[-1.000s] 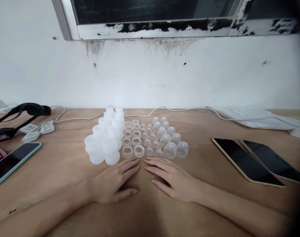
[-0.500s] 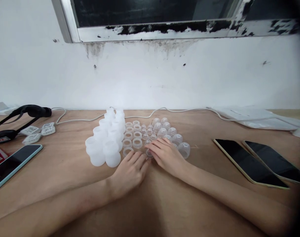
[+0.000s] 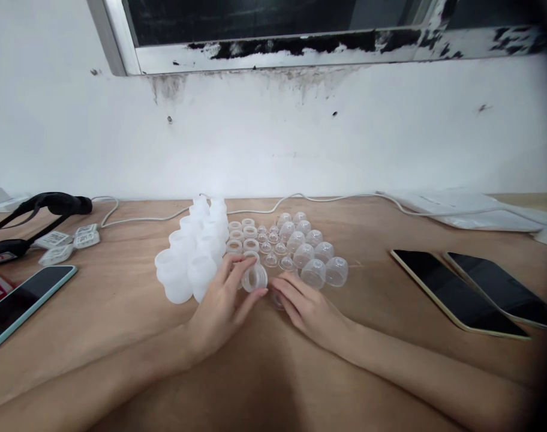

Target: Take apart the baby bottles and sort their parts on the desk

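Between the thumb and fingers of my left hand (image 3: 224,300) is a clear screw ring (image 3: 255,278), tilted up on edge off the table. Close on its right, my right hand (image 3: 309,309) has its fingers bent round a small clear bottle nipple (image 3: 277,300), mostly hidden under them. Frosted white bottles (image 3: 177,273) stand in two columns to the left. Beside them lie more screw rings (image 3: 234,246), flat in columns. Several clear nipples (image 3: 270,259) sit right of the rings. Clear dome caps (image 3: 336,272) stand at the right end of the group.
Two dark phones (image 3: 453,291) lie on the right, and another phone (image 3: 30,303) on the left. Black headgear (image 3: 48,210) and white tags (image 3: 57,243) rest at the far left. A white cable (image 3: 273,211) runs along the back near a plastic bag (image 3: 462,210).
My left hand has picked up a screw ring from the near end of its column and turned it on edge. My right hand has drawn nearer to me, uncovering nipples and caps.
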Available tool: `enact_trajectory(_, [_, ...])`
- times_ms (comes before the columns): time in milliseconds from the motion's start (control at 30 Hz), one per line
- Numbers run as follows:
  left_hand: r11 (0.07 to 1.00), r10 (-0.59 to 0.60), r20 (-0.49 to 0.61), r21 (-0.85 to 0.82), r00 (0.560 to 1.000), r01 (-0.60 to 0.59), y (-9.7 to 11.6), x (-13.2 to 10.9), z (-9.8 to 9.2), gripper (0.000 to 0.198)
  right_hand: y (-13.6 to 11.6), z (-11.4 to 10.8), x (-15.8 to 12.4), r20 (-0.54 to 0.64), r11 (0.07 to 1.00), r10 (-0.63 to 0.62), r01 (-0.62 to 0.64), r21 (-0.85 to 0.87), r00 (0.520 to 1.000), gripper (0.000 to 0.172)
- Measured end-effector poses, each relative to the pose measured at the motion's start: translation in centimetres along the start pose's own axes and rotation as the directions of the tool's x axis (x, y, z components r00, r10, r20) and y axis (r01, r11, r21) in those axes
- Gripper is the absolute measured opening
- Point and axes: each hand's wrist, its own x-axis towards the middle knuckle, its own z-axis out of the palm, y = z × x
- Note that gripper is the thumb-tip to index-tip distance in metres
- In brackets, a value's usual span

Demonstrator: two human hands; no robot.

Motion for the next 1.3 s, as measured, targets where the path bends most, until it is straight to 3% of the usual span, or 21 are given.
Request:
enact_trajectory(67, [0.975,-0.071,-0.008,-0.209,0.997,0.068,-0.4,-0.1,0.7,0.033,-0.1,0.0,0.0,0.067,1.0,0.009,-0.008,-0.009,0.998,0.019])
enact_trajectory(167, [0.839,-0.187,0.021,-0.517,0.982,0.171,-1.2,-0.3,1.9,0.033,-0.2,0.1,0.1,0.105,0.998,0.062,-0.061,-0.011,0.992,0.015])
enact_trajectory(267, [0.704,-0.276,0.103,-0.655,0.956,0.274,-1.8,-0.4,2.5,0.037,-0.2,0.2,0.0,0.148,0.995,0.096,-0.097,0.001,0.984,0.019])
enact_trajectory(333, [0.694,-0.273,0.119,-0.663,0.955,0.281,-1.9,-0.4,2.5,0.041,-0.3,0.2,0.0,0.166,0.996,0.088,-0.089,0.0,0.982,0.018])
enact_trajectory(500, [0.797,-0.127,0.062,-0.588,0.99,0.139,-1.8,-0.5,2.2,0.038,-0.4,0.1,-0.3,0.152,0.998,0.066,-0.063,-0.025,0.986,0.018])
enact_trajectory(667, [0.671,-0.184,0.188,-0.693,0.965,0.263,-1.4,-0.2,2.2,0.038,-0.1,-0.1,-0.4,0.2,0.99,0.13,-0.117,-0.078,0.971,0.021])
enact_trajectory(767, [0.61,-0.231,0.222,-0.725,0.947,0.318,-1.4,-0.2,2.2,0.038,0.2,-0.3,-0.1,0.067,0.993,0.103,-0.107,0.044,0.992,0.021])
enact_trajectory(867, [0.619,-0.272,0.202,-0.712,0.941,0.332,-1.4,-0.1,2.3,0.044,0.3,-0.4,0.2,-0.12,0.984,0.137,-0.121,0.132,0.983,0.026])
enact_trajectory(1167, [0.651,-0.252,0.233,-0.678,0.939,0.342,-1.5,0.1,2.2,0.045,0.8,-0.2,0.1,-0.167,0.893,0.288,-0.201,0.403,0.943,0.018])
enact_trajectory(1300, [0.66,-0.253,0.243,-0.664,0.936,0.351,-1.3,0.0,2.2,0.045,1.2,0.0,0.3,-0.28,0.875,0.312,-0.16,0.456,0.908,0.012])
